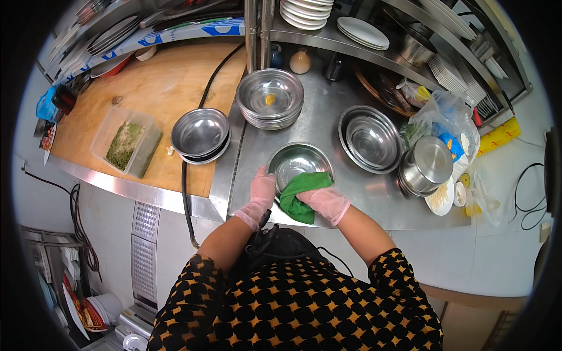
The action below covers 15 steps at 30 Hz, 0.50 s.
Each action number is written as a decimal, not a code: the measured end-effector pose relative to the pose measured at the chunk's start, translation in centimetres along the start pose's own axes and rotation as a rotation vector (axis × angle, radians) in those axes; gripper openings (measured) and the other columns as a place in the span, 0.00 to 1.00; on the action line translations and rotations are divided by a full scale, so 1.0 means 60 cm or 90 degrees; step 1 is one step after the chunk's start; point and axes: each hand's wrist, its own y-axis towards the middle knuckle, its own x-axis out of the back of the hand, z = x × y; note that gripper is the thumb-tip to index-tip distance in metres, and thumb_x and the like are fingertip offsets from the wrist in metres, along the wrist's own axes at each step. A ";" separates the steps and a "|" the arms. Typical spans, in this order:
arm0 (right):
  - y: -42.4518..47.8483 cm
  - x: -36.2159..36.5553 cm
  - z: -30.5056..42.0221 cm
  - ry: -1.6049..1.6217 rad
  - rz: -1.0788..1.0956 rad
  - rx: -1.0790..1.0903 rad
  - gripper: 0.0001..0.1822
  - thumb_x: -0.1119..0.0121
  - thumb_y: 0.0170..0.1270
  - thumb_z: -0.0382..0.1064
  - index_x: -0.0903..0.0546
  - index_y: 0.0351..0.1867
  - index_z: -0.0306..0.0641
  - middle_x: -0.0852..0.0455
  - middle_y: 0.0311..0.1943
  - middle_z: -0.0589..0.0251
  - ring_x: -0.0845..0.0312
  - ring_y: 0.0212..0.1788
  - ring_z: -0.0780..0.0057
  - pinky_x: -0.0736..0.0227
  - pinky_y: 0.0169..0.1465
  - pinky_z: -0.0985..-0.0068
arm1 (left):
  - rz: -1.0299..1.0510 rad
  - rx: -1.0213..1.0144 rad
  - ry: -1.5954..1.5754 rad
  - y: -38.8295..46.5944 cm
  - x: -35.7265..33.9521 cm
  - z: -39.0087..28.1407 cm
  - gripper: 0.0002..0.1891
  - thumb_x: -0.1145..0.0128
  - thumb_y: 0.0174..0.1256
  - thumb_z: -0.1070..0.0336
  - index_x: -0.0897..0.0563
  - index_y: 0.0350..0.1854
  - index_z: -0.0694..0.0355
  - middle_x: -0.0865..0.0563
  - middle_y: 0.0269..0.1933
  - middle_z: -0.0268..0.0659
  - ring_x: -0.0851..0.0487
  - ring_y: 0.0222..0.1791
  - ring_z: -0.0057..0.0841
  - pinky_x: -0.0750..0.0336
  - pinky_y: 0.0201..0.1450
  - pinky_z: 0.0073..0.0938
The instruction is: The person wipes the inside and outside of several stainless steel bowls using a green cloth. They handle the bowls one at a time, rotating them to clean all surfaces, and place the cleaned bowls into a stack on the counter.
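In front of me a stainless steel bowl (291,159) rests on the steel counter near its front edge. My left hand (262,188), in a thin pink glove, grips the bowl's left rim. A green cloth (295,199) lies over the bowl's near right side, partly inside it. My right hand (319,199), gloved the same way, holds this cloth against the rim. Behind the bowl stands a stack of steel bowls (270,105) with a small yellow piece (270,99) in the top one. Two nested steel bowls (371,139) sit to the right.
Left, on a wooden board (175,74), are more bowls (200,134), a plastic tub of chopped greens (126,145) and a black hose (185,197). An upturned steel pot (428,164), plastic bags (452,118) and a white plate (441,197) crowd the right. Shelves with plates (363,33) overhang the back.
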 end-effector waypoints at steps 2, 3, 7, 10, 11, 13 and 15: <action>-0.010 0.000 0.014 0.103 -0.009 -0.018 0.17 0.54 0.63 0.44 0.19 0.44 0.40 0.16 0.45 0.55 0.21 0.46 0.62 0.30 0.51 0.66 | -0.007 -0.014 -0.015 0.010 -0.007 0.021 0.18 0.51 0.62 0.66 0.25 0.55 0.62 0.16 0.40 0.55 0.18 0.43 0.48 0.26 0.46 0.37; -0.011 -0.006 0.015 0.159 -0.006 -0.026 0.16 0.53 0.63 0.44 0.19 0.44 0.39 0.16 0.44 0.56 0.21 0.44 0.63 0.30 0.49 0.67 | -0.010 -0.021 -0.020 0.010 -0.007 0.018 0.18 0.51 0.63 0.66 0.26 0.55 0.62 0.16 0.40 0.55 0.18 0.43 0.48 0.26 0.46 0.36; 0.003 -0.040 0.020 0.324 0.017 -0.042 0.15 0.52 0.63 0.44 0.19 0.42 0.39 0.16 0.40 0.58 0.23 0.39 0.66 0.29 0.45 0.70 | -0.004 -0.012 0.021 0.004 -0.003 0.000 0.19 0.51 0.63 0.65 0.26 0.56 0.64 0.17 0.41 0.55 0.18 0.44 0.47 0.26 0.47 0.35; 0.008 -0.036 0.027 0.403 0.026 -0.060 0.14 0.51 0.62 0.43 0.19 0.40 0.38 0.16 0.38 0.59 0.24 0.35 0.69 0.28 0.42 0.72 | -0.011 -0.010 0.032 0.005 0.000 -0.002 0.20 0.50 0.62 0.65 0.27 0.56 0.66 0.17 0.42 0.56 0.18 0.45 0.47 0.26 0.48 0.35; 0.004 -0.028 0.029 0.423 0.028 -0.069 0.14 0.51 0.62 0.43 0.19 0.40 0.38 0.16 0.37 0.60 0.24 0.34 0.70 0.28 0.41 0.73 | -0.015 -0.014 0.036 0.010 -0.001 0.007 0.20 0.50 0.62 0.65 0.27 0.56 0.67 0.17 0.42 0.56 0.18 0.45 0.47 0.26 0.48 0.35; -0.017 0.002 0.035 0.414 0.037 -0.064 0.15 0.51 0.63 0.45 0.19 0.41 0.38 0.16 0.39 0.59 0.24 0.36 0.69 0.28 0.43 0.72 | 0.008 0.001 0.017 0.007 0.006 -0.004 0.21 0.49 0.62 0.65 0.27 0.57 0.68 0.17 0.43 0.57 0.18 0.46 0.47 0.26 0.49 0.35; -0.001 -0.011 0.015 0.303 0.067 -0.011 0.17 0.52 0.63 0.47 0.19 0.44 0.40 0.16 0.43 0.56 0.22 0.41 0.63 0.28 0.46 0.71 | 0.059 0.043 -0.027 -0.002 0.015 -0.018 0.22 0.49 0.62 0.64 0.27 0.57 0.69 0.18 0.44 0.58 0.19 0.47 0.48 0.26 0.49 0.34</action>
